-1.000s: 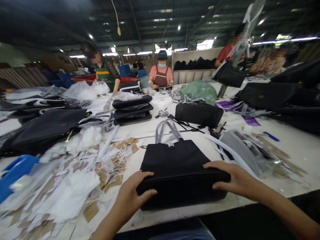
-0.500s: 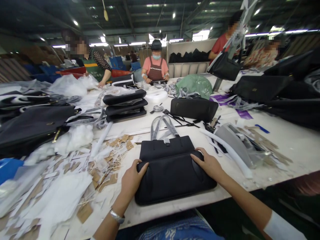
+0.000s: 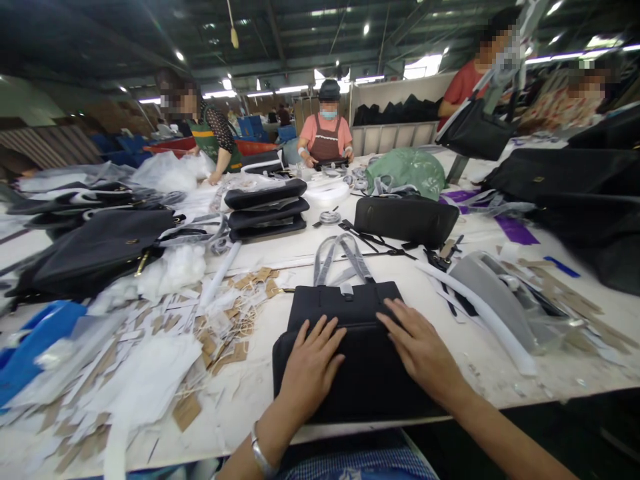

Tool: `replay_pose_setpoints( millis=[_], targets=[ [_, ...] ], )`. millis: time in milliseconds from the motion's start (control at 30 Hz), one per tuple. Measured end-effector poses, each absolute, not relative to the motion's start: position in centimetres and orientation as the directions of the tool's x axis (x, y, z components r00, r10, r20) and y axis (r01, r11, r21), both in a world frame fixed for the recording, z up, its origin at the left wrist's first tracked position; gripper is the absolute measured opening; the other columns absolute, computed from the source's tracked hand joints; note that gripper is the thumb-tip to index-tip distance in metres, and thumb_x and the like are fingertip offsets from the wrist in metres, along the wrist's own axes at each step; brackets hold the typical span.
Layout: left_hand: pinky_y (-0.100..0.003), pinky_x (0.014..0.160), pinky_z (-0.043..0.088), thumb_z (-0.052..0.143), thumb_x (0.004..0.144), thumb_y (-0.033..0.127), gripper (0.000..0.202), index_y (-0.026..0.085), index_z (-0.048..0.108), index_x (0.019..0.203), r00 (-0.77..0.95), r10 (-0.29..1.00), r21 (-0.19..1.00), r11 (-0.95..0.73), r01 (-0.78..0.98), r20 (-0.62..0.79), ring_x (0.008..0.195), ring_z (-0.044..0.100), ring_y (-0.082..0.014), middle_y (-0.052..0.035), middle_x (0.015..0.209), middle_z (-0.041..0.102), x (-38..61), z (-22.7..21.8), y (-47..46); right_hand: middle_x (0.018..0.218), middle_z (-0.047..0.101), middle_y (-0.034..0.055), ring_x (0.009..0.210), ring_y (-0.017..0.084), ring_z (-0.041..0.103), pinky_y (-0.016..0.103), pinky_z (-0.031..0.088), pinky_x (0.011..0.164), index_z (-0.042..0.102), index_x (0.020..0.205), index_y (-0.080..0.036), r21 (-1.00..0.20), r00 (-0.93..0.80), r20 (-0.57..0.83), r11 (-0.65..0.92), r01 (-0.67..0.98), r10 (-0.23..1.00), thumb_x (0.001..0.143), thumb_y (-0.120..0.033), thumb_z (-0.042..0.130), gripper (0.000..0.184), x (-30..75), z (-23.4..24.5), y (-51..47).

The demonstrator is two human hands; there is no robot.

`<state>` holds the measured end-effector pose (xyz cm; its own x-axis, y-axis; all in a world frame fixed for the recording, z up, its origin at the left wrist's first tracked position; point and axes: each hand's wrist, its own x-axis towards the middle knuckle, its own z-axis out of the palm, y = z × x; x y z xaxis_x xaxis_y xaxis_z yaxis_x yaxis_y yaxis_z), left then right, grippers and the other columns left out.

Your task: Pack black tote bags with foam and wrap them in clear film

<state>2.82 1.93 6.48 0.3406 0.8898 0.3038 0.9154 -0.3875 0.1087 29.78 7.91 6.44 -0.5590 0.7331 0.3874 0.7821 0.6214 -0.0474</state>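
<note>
A black handbag [image 3: 350, 313] lies flat on the white table [image 3: 500, 347] right in front of me, its grey wrapped handles [image 3: 343, 257] pointing away. My left hand [image 3: 310, 367] rests palm down on the bag's folded lower half, fingers stretched out. My right hand [image 3: 423, 350] lies flat beside it on the same bag, fingers spread. Neither hand grips anything.
Paper tags and white wrapping scraps [image 3: 150, 360] litter the table to my left. A grey-white curved piece [image 3: 480, 307] lies to the right. More black bags [image 3: 405, 220] and a stack [image 3: 265, 210] sit farther back. Several other people work at the far side.
Both hands moved from the bag's sides onto its top and now lie flat. The bag's lower part was folded up over the body.
</note>
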Motion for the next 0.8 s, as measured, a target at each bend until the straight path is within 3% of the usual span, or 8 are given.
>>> replay_pose_setpoints(
  millis=[67, 133, 300, 400, 500, 633, 700, 800],
  targets=[
    [-0.054, 0.117, 0.030, 0.043, 0.099, 0.046, 0.052, 0.030, 0.036, 0.148, 0.362, 0.897, 0.134, -0.403, 0.905, 0.252, 0.145, 0.032, -0.0258, -0.0030, 0.157, 0.036, 3.8, 5.8, 1.9, 0.153, 0.042, 0.0070, 0.141, 0.027, 0.037, 0.052, 0.035, 0.114, 0.039, 0.149, -0.026, -0.084, -0.701, 0.287, 0.746, 0.661, 0.653, 0.098, -0.034, 0.046, 0.052, 29.3, 5.9, 8.0],
    [-0.055, 0.116, 0.031, 0.041, 0.099, 0.051, 0.055, 0.029, 0.035, 0.149, 0.351, 0.907, 0.142, -0.388, 0.911, 0.232, 0.145, 0.032, -0.0264, -0.0041, 0.157, 0.035, 4.2, 5.3, 1.9, 0.152, 0.043, 0.0062, 0.140, 0.027, 0.039, 0.054, 0.035, 0.114, 0.037, 0.149, -0.025, -0.119, -0.741, 0.210, 0.769, 0.628, 0.638, 0.098, -0.041, 0.047, 0.055, 29.1, 5.4, 8.2],
    [-0.054, 0.117, 0.029, 0.039, 0.100, 0.048, 0.053, 0.030, 0.035, 0.149, 0.343, 0.908, 0.148, -0.383, 0.912, 0.240, 0.144, 0.033, -0.0255, -0.0035, 0.156, 0.037, 4.1, 4.9, 2.1, 0.146, 0.050, 0.0114, 0.136, 0.031, 0.045, 0.058, 0.037, 0.111, 0.051, 0.140, -0.020, -0.201, -0.738, 0.161, 0.754, 0.625, 0.655, 0.093, -0.032, 0.056, 0.049, 28.3, 6.3, 8.5],
    [-0.054, 0.117, 0.028, 0.042, 0.099, 0.048, 0.053, 0.029, 0.036, 0.148, 0.324, 0.913, 0.172, -0.371, 0.913, 0.248, 0.144, 0.033, -0.0255, -0.0041, 0.155, 0.039, 4.2, 5.2, 1.9, 0.134, 0.062, 0.0077, 0.127, 0.026, 0.054, 0.049, 0.041, 0.111, 0.064, 0.126, -0.023, -0.338, -0.803, 0.202, 0.810, 0.480, 0.560, 0.092, -0.022, 0.056, 0.034, 25.7, 9.3, 8.8],
    [-0.053, 0.120, 0.023, 0.047, 0.097, 0.047, 0.047, 0.029, 0.046, 0.141, 0.297, 0.920, 0.225, -0.356, 0.907, 0.255, 0.143, 0.035, -0.0248, -0.0031, 0.149, 0.048, 4.5, 5.6, 1.6, 0.125, 0.068, 0.0050, 0.119, 0.019, 0.060, 0.036, 0.046, 0.107, 0.066, 0.122, -0.023, -0.508, -0.797, 0.350, 0.814, 0.281, 0.493, 0.095, -0.022, 0.052, 0.030, 21.3, 12.1, 9.8],
    [-0.049, 0.121, 0.020, 0.052, 0.095, 0.048, 0.042, 0.028, 0.055, 0.132, 0.274, 0.922, 0.288, -0.350, 0.891, 0.273, 0.138, 0.041, -0.0237, -0.0030, 0.141, 0.056, 4.5, 6.1, 1.5, 0.116, 0.071, 0.0057, 0.109, 0.019, 0.065, 0.035, 0.050, 0.100, 0.070, 0.113, -0.022, -0.691, -0.678, 0.467, 0.713, 0.121, 0.568, 0.096, -0.030, 0.049, 0.028, 15.5, 11.2, 11.8],
    [-0.046, 0.120, 0.023, 0.054, 0.094, 0.046, 0.040, 0.024, 0.060, 0.126, 0.259, 0.921, 0.283, -0.341, 0.896, 0.291, 0.135, 0.044, -0.0235, -0.0057, 0.137, 0.059, 4.4, 6.1, 1.4, 0.112, 0.072, 0.0079, 0.096, 0.020, 0.070, 0.036, 0.055, 0.091, 0.070, 0.110, -0.020, -0.803, -0.625, 0.404, 0.586, 0.107, 0.668, 0.095, -0.036, 0.048, 0.031, 13.9, 9.0, 12.8],
    [-0.040, 0.118, 0.028, 0.051, 0.096, 0.038, 0.034, 0.019, 0.064, 0.119, 0.239, 0.910, 0.282, -0.341, 0.897, 0.339, 0.129, 0.051, -0.0202, -0.0063, 0.130, 0.065, 4.1, 5.7, 1.5, 0.109, 0.073, 0.0107, 0.084, 0.022, 0.072, 0.036, 0.058, 0.079, 0.066, 0.116, -0.019, -0.934, -0.554, 0.180, 0.318, 0.163, 0.813, 0.092, -0.047, 0.049, 0.041, 13.3, 6.1, 14.2]
  ],
)
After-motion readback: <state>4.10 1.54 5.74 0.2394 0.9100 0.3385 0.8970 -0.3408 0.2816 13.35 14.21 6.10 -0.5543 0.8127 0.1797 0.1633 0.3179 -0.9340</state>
